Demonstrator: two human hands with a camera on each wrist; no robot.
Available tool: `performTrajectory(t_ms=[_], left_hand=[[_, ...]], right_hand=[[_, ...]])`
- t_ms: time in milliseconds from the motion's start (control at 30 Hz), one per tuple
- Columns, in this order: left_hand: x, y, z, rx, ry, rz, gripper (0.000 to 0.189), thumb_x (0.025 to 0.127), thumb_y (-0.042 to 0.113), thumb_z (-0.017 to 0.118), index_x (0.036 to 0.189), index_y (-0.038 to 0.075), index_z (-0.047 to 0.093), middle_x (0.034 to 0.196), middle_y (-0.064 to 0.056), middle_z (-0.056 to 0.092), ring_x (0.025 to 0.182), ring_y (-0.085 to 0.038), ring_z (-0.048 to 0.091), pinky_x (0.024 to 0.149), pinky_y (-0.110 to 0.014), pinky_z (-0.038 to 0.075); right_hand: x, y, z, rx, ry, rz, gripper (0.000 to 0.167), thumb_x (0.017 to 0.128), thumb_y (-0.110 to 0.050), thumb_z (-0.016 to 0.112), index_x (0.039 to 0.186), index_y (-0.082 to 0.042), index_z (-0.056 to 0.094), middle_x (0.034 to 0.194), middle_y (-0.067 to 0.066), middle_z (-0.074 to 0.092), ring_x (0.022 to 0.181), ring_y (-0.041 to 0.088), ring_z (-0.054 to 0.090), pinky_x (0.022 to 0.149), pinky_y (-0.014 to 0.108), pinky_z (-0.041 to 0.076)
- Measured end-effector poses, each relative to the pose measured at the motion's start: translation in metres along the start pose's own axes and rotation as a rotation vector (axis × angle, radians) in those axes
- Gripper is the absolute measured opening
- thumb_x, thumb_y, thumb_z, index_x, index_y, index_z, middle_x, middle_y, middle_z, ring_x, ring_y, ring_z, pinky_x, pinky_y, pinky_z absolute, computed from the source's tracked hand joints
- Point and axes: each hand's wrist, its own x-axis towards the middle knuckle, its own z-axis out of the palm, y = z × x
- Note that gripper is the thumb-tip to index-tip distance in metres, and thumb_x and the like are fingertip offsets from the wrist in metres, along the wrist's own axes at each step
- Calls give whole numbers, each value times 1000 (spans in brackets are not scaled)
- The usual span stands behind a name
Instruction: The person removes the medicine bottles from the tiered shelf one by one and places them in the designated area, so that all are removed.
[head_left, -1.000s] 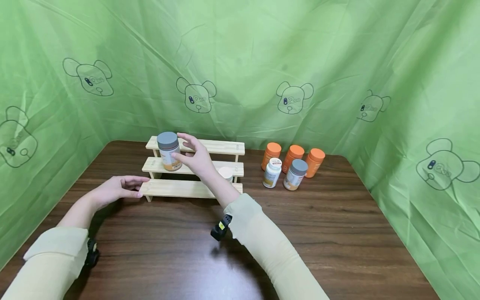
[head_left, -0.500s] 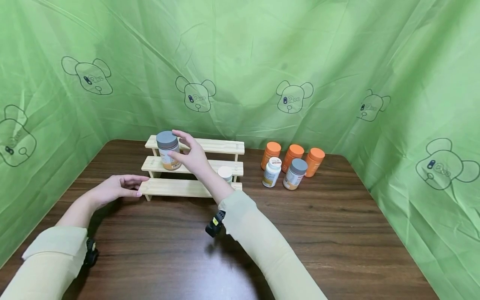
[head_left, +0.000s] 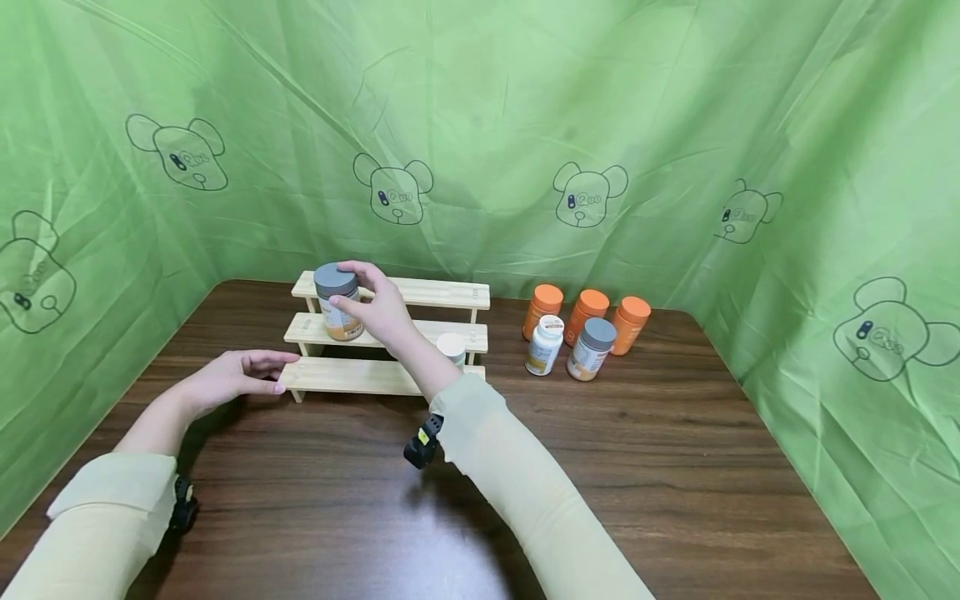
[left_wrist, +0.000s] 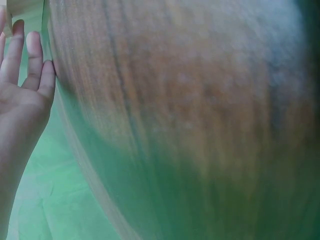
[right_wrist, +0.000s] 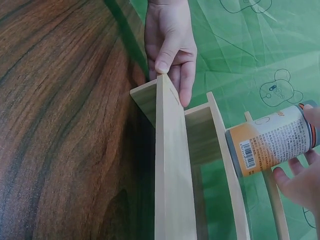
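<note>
A three-step wooden stand [head_left: 352, 377] stands on the table at centre left. On the left part of its middle step is an upright jar [head_left: 347, 323] with a grey lid and a white and orange label. My right hand [head_left: 386, 315] holds this jar near its lid, thumb on the front and fingers at the far side. In the right wrist view the jar [right_wrist: 267, 142] shows its barcode, with its base at the step. My left hand [head_left: 225, 382] pinches the left end of the lowest step; the right wrist view shows its thumb [right_wrist: 166, 59] on the board's edge.
A white-lidded bottle [head_left: 451, 345] sits by the stand's right end, partly behind my right forearm. To the right are several orange bottles [head_left: 587, 315], a white bottle [head_left: 543, 350] and another grey-lidded jar [head_left: 589, 357]. Green cloth [head_left: 480, 108] surrounds the table's sides.
My right hand has moved slightly left and closed in around the grey-lidded jar, its thumb now over the jar's front. The jar, the stand and my left hand stay in place.
</note>
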Motion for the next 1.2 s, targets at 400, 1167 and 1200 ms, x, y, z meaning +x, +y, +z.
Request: performTrajectory(t_ms=[400, 1167, 1200], left_hand=[[1, 1, -1, 38, 11, -4, 60, 82, 25, 74, 134, 6, 52, 124, -4, 61, 102, 6, 53, 83, -13, 43], [-2, 1, 0, 29, -2, -25, 61, 83, 26, 72, 136, 6, 50, 133, -19, 52, 104, 9, 51, 83, -13, 43], [-2, 1, 0, 29, -2, -27, 61, 83, 26, 72, 136, 6, 50, 133, -19, 52, 104, 9, 51, 83, -13, 43]], right_hand=[[-2, 0, -4, -10, 33, -20, 44, 80, -13, 76, 121, -20, 61, 120, -1, 62, 108, 7, 56, 89, 24, 46], [-13, -11, -16, -36, 28, 4, 43, 79, -16, 77, 119, -23, 63, 120, -3, 62, 107, 10, 56, 89, 31, 44], [-13, -12, -16, -37, 27, 6, 43, 79, -17, 77, 119, -23, 63, 120, -3, 62, 107, 10, 56, 90, 32, 44]])
